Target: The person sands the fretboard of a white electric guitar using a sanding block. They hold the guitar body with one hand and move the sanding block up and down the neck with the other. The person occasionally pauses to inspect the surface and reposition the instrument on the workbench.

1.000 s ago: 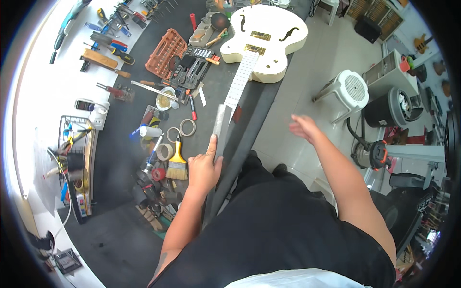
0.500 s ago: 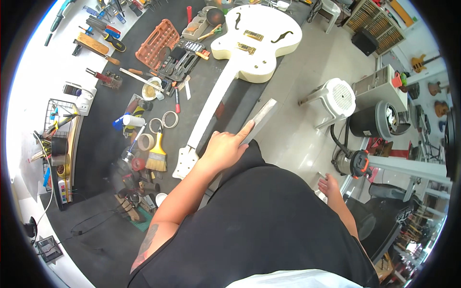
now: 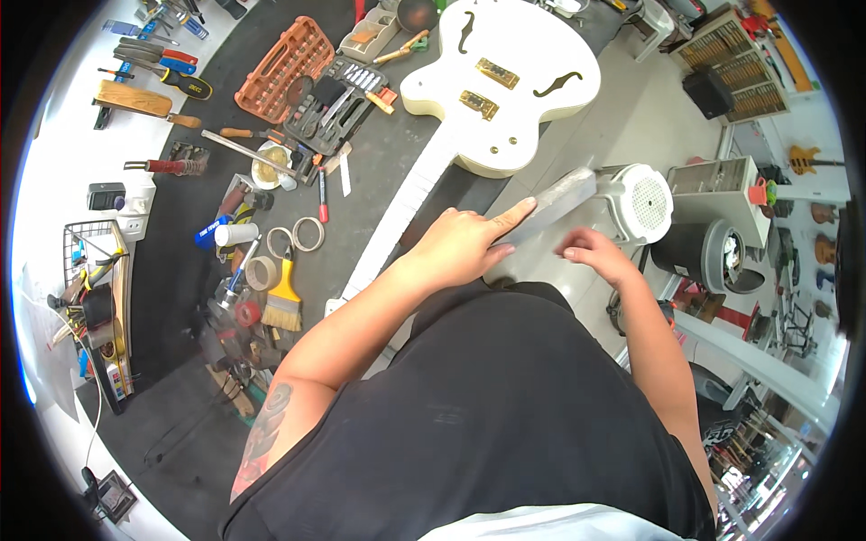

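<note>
My left hand (image 3: 465, 245) is closed on a flat grey bar (image 3: 557, 200) with a whitish, dusty face, its index finger stretched along it. The bar points away to the right, off the bench. Near its underside floats my right hand (image 3: 594, 252), fingers loosely curled and apart, with nothing visible in it and a gap between it and the bar. Beyond my left hand, a white hollow-body guitar (image 3: 528, 50) lies face up on the bench. White strips cover its neck (image 3: 401, 203), and my left forearm hides most of the headstock.
The dark bench (image 3: 379, 149) bears an orange tool case (image 3: 287, 70), a socket set (image 3: 329, 113), tape rings (image 3: 308, 234) and a yellow-handled brush (image 3: 285, 298). Right of me stand a white stool (image 3: 645, 203) and a black bin (image 3: 686, 248). Tools line the left side.
My right hand has risen from low at my side to near the bar. The left hand has carried the bar to the right and farther away. The view has shifted slightly.
</note>
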`<action>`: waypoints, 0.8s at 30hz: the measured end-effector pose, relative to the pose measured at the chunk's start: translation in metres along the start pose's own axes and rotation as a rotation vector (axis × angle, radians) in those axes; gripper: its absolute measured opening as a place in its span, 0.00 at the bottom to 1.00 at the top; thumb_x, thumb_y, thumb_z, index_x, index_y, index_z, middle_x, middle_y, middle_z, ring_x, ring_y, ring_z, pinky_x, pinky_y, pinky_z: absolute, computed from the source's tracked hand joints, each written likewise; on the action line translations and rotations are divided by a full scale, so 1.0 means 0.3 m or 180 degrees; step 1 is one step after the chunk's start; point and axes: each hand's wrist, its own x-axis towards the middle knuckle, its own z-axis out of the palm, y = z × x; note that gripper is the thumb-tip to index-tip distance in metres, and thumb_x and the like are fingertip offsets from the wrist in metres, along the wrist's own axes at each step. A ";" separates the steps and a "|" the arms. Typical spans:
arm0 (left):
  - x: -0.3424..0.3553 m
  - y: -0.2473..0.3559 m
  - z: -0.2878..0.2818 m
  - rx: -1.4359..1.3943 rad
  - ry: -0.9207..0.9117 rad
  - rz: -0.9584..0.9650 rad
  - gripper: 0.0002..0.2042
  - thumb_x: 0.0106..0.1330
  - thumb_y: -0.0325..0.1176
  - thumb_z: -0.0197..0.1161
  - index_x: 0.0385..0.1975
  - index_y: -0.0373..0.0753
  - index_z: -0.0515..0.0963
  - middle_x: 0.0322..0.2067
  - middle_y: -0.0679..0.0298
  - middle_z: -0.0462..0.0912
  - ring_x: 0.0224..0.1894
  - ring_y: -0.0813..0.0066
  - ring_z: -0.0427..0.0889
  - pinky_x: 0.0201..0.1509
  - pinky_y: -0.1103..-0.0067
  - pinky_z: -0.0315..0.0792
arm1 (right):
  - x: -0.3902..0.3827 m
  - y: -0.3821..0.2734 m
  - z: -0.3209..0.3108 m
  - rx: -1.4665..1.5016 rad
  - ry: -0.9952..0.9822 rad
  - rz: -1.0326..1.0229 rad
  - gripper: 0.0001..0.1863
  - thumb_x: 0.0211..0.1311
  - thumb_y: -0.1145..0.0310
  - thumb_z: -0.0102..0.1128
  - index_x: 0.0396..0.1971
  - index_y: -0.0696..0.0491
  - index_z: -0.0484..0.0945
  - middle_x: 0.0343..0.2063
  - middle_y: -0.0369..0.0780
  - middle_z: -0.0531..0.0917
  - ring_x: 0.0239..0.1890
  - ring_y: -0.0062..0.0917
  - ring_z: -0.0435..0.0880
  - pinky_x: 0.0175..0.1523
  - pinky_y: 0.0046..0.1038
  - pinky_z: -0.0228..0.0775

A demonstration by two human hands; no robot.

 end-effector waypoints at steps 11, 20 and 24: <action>0.114 -0.064 -0.029 -0.1353 0.0508 -0.1259 0.42 0.71 0.38 0.72 0.84 0.42 0.60 0.42 0.42 0.88 0.49 0.42 0.89 0.56 0.55 0.79 | 0.360 -0.284 0.125 0.2081 -0.0846 -0.0331 0.32 0.79 0.52 0.66 0.72 0.58 0.72 0.63 0.44 0.84 0.63 0.35 0.85 0.60 0.46 0.84; 0.032 0.038 0.083 0.0703 0.1878 -0.2795 0.38 0.55 0.26 0.74 0.72 0.40 0.77 0.45 0.52 0.84 0.51 0.49 0.87 0.56 0.59 0.79 | 0.496 -0.573 0.085 0.1304 -0.1222 0.0415 0.26 0.84 0.54 0.57 0.63 0.62 0.75 0.53 0.51 0.86 0.46 0.39 0.92 0.50 0.41 0.88; -0.020 -0.063 0.089 0.0261 0.2099 -0.3068 0.26 0.58 0.23 0.67 0.61 0.38 0.85 0.46 0.53 0.84 0.52 0.49 0.87 0.57 0.58 0.81 | 0.526 -0.755 0.086 -0.0829 -0.2065 0.0601 0.22 0.84 0.50 0.58 0.36 0.54 0.77 0.32 0.45 0.90 0.36 0.30 0.92 0.47 0.32 0.85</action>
